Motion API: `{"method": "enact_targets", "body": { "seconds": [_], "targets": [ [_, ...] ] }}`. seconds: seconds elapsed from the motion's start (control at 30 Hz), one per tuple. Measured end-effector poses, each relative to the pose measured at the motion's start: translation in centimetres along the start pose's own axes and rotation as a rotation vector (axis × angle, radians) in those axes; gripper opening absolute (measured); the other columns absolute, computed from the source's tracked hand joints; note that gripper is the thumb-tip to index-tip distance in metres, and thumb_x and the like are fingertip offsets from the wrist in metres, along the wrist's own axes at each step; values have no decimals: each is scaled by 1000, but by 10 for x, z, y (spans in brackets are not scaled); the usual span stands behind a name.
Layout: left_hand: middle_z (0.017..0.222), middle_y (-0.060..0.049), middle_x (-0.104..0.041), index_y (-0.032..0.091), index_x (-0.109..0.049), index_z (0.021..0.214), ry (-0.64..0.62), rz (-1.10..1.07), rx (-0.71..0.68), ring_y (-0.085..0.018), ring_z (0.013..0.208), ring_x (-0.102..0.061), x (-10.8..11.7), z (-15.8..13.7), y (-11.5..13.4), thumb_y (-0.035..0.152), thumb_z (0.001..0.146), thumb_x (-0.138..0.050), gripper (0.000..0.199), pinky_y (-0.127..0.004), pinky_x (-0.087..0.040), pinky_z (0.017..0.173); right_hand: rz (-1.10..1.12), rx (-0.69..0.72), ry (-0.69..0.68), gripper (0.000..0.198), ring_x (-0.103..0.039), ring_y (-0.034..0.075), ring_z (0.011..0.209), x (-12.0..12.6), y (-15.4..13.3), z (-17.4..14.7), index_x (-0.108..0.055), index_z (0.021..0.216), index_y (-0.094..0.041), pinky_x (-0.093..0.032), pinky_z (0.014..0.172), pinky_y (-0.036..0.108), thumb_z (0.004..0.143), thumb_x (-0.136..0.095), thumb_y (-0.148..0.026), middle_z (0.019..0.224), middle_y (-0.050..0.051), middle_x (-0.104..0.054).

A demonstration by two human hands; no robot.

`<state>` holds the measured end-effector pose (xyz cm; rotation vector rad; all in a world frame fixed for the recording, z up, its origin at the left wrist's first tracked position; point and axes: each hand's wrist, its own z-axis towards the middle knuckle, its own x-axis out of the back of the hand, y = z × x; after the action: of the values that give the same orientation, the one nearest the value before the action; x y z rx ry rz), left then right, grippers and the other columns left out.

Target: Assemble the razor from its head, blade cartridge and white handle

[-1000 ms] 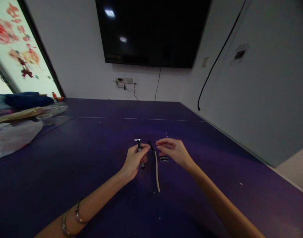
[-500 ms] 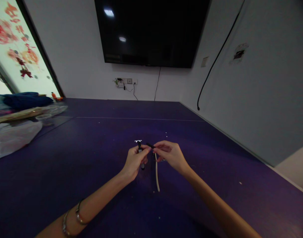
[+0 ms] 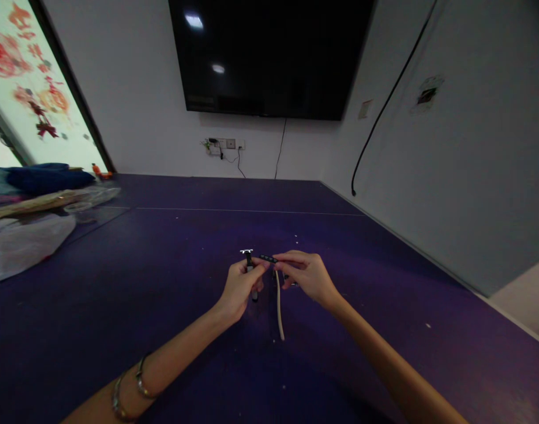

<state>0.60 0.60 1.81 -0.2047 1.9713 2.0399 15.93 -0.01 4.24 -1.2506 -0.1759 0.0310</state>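
Note:
My left hand (image 3: 240, 288) is closed around a slim black-and-grey tool with a bright T-shaped head (image 3: 247, 253), much like a razor; its dark lower end pokes out below the fingers. Facing it, my right hand (image 3: 307, 275) pinches a short black strip (image 3: 268, 258) with small light marks along it. The strip's free end reaches toward my left thumb; I cannot tell whether they touch. Below my right fingers, a cream-coloured thin rod or tube (image 3: 279, 312) runs toward me. A small dark, partly shiny piece shows under the right fingers, mostly hidden.
Both hands are over a wide dark purple surface (image 3: 163, 318) with small white specks. At the left lie a clear plastic bag (image 3: 31, 241) and folded blue cloth (image 3: 49, 178). A large screen (image 3: 269, 59) and sockets (image 3: 228, 143) are on the far wall; a black cable (image 3: 384, 109) hangs at the right.
The black strip has turned slightly in my right fingers, so its light marks now show. My left hand keeps its hold and has hardly moved.

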Motion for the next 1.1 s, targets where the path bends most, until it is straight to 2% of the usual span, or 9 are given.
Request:
{"method": "enact_targets", "body": {
  "seconds": [0.2, 0.4, 0.53, 0.73, 0.87, 1.1],
  "targets": [
    [48, 8, -38, 14, -60, 74, -13, 40, -75, -5, 42, -34, 0, 1, -2, 33, 71, -65, 20, -21, -28, 44, 15, 7, 33, 25, -61, 11, 54, 1, -3, 1, -72, 85, -16, -55, 40, 22, 68, -67, -34, 78, 4, -63],
    [64, 2, -48, 16, -59, 98, -69, 82, -233, -10, 60, -46, -1, -4, -3, 32, 84, -46, 25, -22, -37, 56, -4, 26, 118, 28, -66, 18, 69, 14, -10, 5, -72, 87, -15, -56, 41, 23, 68, -68, -35, 81, 7, -65],
    [73, -1, -55, 17, -57, 107, -125, 218, -267, -12, 69, -51, -5, -16, 4, 30, 86, -45, 27, -24, -41, 65, -14, 64, 121, 27, -65, 19, 71, 19, -13, 5, -72, 87, -15, -57, 42, 23, 69, -67, -35, 82, 7, -65],
    [92, -6, -64, 17, -61, 95, -245, 354, -279, -18, 84, -60, -10, -25, 5, 27, 80, -56, 18, -30, -47, 77, -38, 85, 89, 25, -62, 13, 57, 18, -16, 4, -72, 87, -17, -56, 43, 23, 70, -66, -35, 84, 6, -64],
    [90, -6, -66, 16, -59, 93, -264, 321, -244, -18, 84, -64, -11, -26, 3, 24, 79, -58, 16, -31, -49, 80, -48, 87, 76, 25, -62, 12, 55, 17, -16, 3, -72, 88, -17, -56, 43, 23, 71, -66, -35, 83, 5, -63],
    [83, -5, -66, 15, -58, 89, -270, 298, -216, -16, 74, -65, -11, -24, 4, 24, 78, -60, 14, -30, -51, 73, -30, 139, 25, 22, -63, 14, 64, 18, -13, 3, -71, 90, -19, -58, 47, 26, 74, -64, -32, 86, 5, -62]
  ]
}}
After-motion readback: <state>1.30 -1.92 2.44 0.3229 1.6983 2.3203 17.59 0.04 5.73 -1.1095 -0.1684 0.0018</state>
